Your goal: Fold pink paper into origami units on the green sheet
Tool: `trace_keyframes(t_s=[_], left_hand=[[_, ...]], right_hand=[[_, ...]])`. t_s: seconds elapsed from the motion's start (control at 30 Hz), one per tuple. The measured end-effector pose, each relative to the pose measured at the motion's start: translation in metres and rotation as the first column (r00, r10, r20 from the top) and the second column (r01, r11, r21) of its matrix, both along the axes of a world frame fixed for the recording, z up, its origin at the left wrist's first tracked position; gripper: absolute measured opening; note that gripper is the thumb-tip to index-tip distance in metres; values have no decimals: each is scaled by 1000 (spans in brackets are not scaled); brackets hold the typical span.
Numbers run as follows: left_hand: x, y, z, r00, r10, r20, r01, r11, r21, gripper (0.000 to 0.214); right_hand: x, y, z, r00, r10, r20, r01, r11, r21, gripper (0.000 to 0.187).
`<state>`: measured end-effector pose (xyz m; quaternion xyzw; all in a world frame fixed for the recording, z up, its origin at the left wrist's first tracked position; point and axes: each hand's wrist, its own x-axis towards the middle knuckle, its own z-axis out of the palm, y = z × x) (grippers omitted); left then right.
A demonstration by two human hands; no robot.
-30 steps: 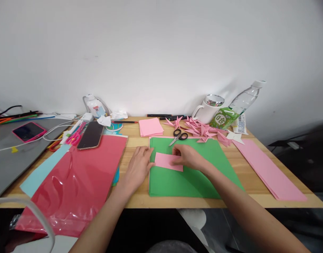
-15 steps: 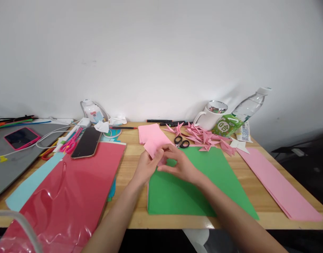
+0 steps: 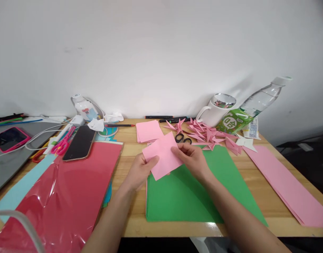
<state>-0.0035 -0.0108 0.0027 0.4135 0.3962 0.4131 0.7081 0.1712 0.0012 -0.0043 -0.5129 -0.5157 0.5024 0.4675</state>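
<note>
A square of pink paper (image 3: 164,157) is held up flat between both hands, above the near-left part of a green paper stack (image 3: 193,196). My left hand (image 3: 141,169) pinches its left edge, thumb on top. At its right edge my right hand (image 3: 191,158) grips with the thumb on the face and the fingers curled behind. Just beyond lies a stack of pink squares (image 3: 149,131). Black-handled scissors (image 3: 183,138) rest behind the right hand, their blades hidden. Several folded pink paper pieces (image 3: 203,133) are heaped farther right.
A white mug (image 3: 215,110), a green pack (image 3: 234,120) and a tilted water bottle (image 3: 264,95) stand back right. Pink strips (image 3: 288,186) lie right. On the left are red sheets in plastic (image 3: 71,189), a phone (image 3: 80,143), pink scissors (image 3: 63,141) and a white bottle (image 3: 84,108).
The pink paper has been spread out and turned face up. My right hand has shifted from near the left hand to the paper's right edge. The camera view has shifted slightly.
</note>
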Motion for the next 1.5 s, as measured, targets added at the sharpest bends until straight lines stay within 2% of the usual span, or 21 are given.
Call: trace_keyframes(t_s=[0.1, 0.2, 0.3, 0.37, 0.4, 0.47, 0.53, 0.57, 0.63, 0.67, 0.73, 0.83, 0.97, 1.07, 1.33, 1.5], left_hand=[[-2, -1, 1, 999, -39, -26, 40, 998, 52, 38], [-3, -1, 2, 983, -8, -183, 42, 982, 185, 28], [-3, -1, 1, 945, 75, -317, 41, 938, 345, 29], [-3, -1, 1, 929, 85, -360, 83, 901, 426, 34], [-3, -1, 2, 926, 54, -374, 125, 890, 438, 37], [-4, -3, 4, 924, -82, -374, 241, 884, 400, 45], [-3, -5, 5, 928, -234, -289, 325, 888, 326, 68], [-3, -5, 5, 938, -271, -216, 326, 902, 283, 81], [-1, -6, 3, 975, -206, -87, 219, 959, 180, 91], [1, -7, 1, 991, -121, -62, 128, 984, 121, 84], [3, -7, -4, 992, 44, -119, -37, 998, 57, 61], [5, -6, -8, 970, 159, -187, -149, 987, 67, 39], [7, -8, -8, 970, 182, -160, -169, 981, 92, 30], [6, -8, -8, 972, 167, -166, -147, 981, 124, 30], [5, -8, -10, 962, 222, -157, -195, 966, 172, 23], [6, -9, -8, 979, 187, -86, -174, 975, 139, 24]], right_hand=[[2, 2, -2, 998, -26, -53, 25, 999, -21, 43], [5, 5, -5, 993, -60, -103, 52, 995, -79, 49], [8, 7, -5, 981, 16, -194, -46, 988, -150, 56], [9, 6, -4, 977, 98, -190, -122, 985, -122, 54], [9, 6, -4, 981, 115, -159, -131, 987, -90, 55], [9, 5, -4, 990, 101, -101, -104, 994, -27, 57], [9, 4, -5, 992, 64, -105, -62, 998, 15, 57], [8, 3, -5, 991, 57, -120, -54, 998, 25, 57], [5, 1, -5, 988, 72, -137, -67, 997, 36, 58], [2, -1, -5, 986, 88, -141, -83, 996, 39, 58], [-5, -5, -5, 980, 128, -150, -122, 991, 45, 56], [-14, -11, -5, 977, 129, -170, -120, 991, 63, 46], [-18, -16, -5, 977, 24, -213, -16, 999, 39, 32], [-17, -17, -4, 972, 1, -233, 9, 999, 42, 28], [-16, -16, -2, 968, -28, -250, 37, 999, 33, 23], [-17, -19, 1, 965, -82, -248, 91, 996, 25, 24]])
